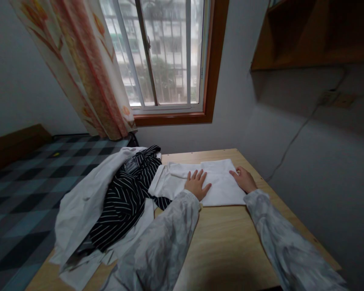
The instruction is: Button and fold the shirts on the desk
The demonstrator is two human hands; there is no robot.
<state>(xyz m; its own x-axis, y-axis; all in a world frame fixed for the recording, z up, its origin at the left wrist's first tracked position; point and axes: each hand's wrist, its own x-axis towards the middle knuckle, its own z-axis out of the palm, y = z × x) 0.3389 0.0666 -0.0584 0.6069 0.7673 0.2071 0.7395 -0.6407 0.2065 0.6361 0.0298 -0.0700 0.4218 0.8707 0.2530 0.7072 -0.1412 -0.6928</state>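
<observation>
A white folded garment (214, 182) lies flat on the wooden table (227, 242) near its far edge. My left hand (196, 184) rests flat on the garment's middle with fingers spread, open. My right hand (244, 179) lies on the garment's right edge, fingers stretched toward its top corner, holding nothing. Both arms wear pale grey patterned sleeves.
A heap of clothes sits on the table's left side: a black-and-white striped garment (125, 198) over white ones (85, 202). A bed with a checked cover (21, 190) lies to the left. A window with a floral curtain (87, 68) is behind; a wooden shelf (309, 36) hangs upper right.
</observation>
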